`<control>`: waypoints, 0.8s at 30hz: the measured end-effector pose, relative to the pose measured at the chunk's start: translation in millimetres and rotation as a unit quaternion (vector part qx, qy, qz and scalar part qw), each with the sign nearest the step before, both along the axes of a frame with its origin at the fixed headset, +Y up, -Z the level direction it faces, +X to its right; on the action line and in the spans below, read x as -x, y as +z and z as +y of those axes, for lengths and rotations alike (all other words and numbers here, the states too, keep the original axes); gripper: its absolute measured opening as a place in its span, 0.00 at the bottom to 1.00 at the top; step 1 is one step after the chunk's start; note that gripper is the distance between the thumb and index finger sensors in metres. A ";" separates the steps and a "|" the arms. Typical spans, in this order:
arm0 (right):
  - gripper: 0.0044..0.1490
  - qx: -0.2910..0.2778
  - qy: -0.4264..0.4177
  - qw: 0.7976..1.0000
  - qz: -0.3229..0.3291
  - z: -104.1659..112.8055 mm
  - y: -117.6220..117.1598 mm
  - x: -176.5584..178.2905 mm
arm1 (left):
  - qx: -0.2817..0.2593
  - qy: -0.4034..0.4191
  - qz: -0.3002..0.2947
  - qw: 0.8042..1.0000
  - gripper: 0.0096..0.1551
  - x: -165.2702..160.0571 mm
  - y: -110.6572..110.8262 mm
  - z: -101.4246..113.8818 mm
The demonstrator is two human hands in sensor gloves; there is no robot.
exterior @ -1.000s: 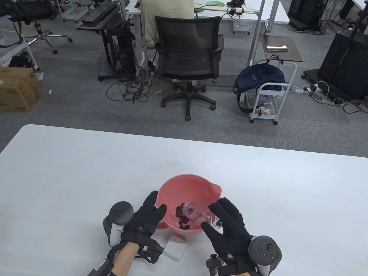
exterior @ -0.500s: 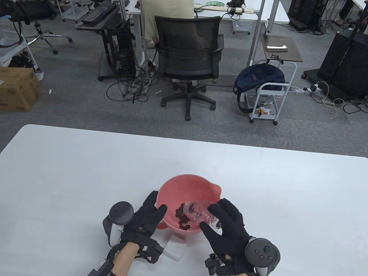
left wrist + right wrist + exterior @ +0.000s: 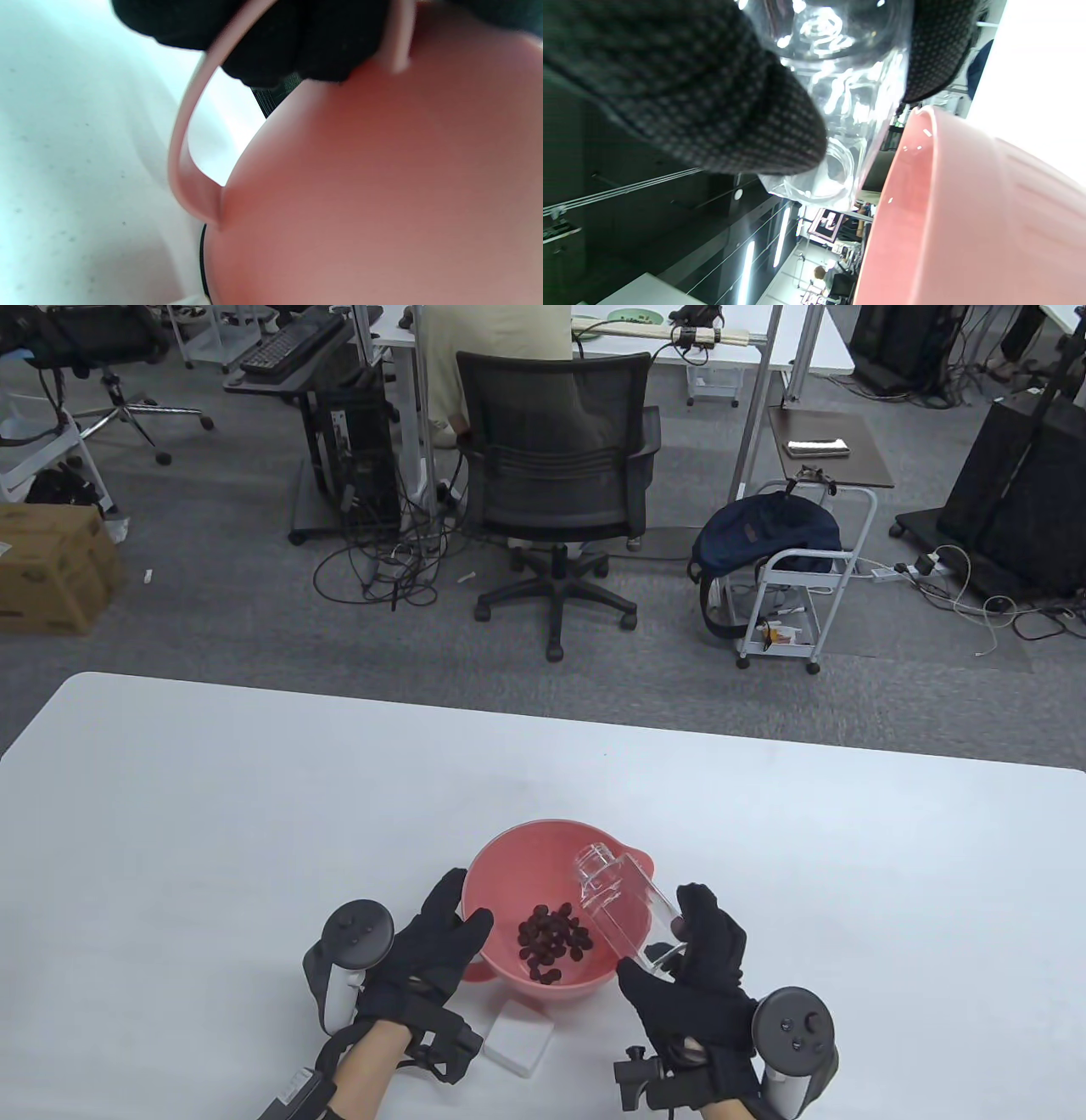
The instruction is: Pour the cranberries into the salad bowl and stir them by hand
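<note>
Gripping the clear jar [image 3: 624, 908] in my right hand [image 3: 700, 984], I hold it tilted above the pink bowl [image 3: 509, 865]. Cranberries [image 3: 553, 940] lie in the bowl's bottom. My left hand [image 3: 428, 954] curls around the bowl's handle.

White block [image 3: 518, 1039] on table [image 3: 212, 814] nr bowl; office chair [image 3: 556, 475], backpack [image 3: 764, 538] behind

A: Count of items at the table [image 3: 212, 814], please.

B: One pink salad bowl [image 3: 509, 865]. One clear jar [image 3: 619, 903], above the bowl's right rim. One heap of cranberries [image 3: 551, 940] inside the bowl; single berries too small to tally. One white block [image 3: 517, 1039], just below the bowl.

A: Hands?

B: Two, gloved: left hand [image 3: 428, 954] at the bowl's left rim, right hand [image 3: 696, 984] at its right.
</note>
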State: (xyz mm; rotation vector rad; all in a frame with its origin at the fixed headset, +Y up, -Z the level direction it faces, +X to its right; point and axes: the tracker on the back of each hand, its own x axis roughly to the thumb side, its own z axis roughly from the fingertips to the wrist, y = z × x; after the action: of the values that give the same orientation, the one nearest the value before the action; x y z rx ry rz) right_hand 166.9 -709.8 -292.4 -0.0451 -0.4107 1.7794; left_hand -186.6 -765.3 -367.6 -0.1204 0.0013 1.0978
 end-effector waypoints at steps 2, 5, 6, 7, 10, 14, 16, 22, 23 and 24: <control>0.59 0.006 -0.006 1.000 -0.001 -2.5 -1.8 -3.5 | 0.000 0.000 0.000 1.000 0.47 0.0 0.0 0.1; 0.59 0.007 -0.016 1.000 -0.007 -5.5 -3.0 -5.9 | 0.000 0.000 0.000 1.000 0.47 0.0 -0.1 0.1; 0.59 0.008 -0.014 1.000 -0.007 -6.1 -3.1 -6.3 | 0.000 0.000 0.000 1.000 0.47 0.0 -0.1 0.0; 0.59 0.008 -0.018 1.000 -0.008 -6.6 -3.2 -6.5 | 0.000 0.000 0.000 1.000 0.47 0.1 0.0 0.0; 0.58 0.010 -0.021 1.000 -0.021 -6.9 -2.6 -8.6 | 0.000 0.000 0.001 1.000 0.47 0.2 0.1 -0.1; 0.57 0.015 -0.031 0.999 -0.021 -8.2 -3.8 -12.9 | -0.001 0.000 0.001 1.000 0.47 0.3 0.3 -0.2; 0.58 0.015 -0.048 0.999 -0.016 -9.3 -4.2 -12.9 | -0.001 0.000 0.001 1.000 0.47 0.4 0.3 -0.2; 0.64 0.026 -0.053 0.998 -0.014 -11.5 -6.6 -16.3 | -0.001 0.000 0.001 1.000 0.46 0.4 0.3 -0.2; 0.64 0.031 -0.054 0.998 -0.018 -12.9 -7.5 -18.4 | -0.001 0.001 0.001 1.000 0.47 0.4 0.3 -0.2; 0.64 0.035 -0.056 0.998 -0.019 -13.9 -8.1 -19.9 | -0.001 0.000 0.001 1.000 0.47 0.4 0.3 -0.2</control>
State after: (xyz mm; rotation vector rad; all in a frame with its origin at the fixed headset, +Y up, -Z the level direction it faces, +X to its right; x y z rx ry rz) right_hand 186.8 -723.7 -300.5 -0.1484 -0.3649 1.6836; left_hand -187.0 -765.5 -367.3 -0.1183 0.0027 1.0989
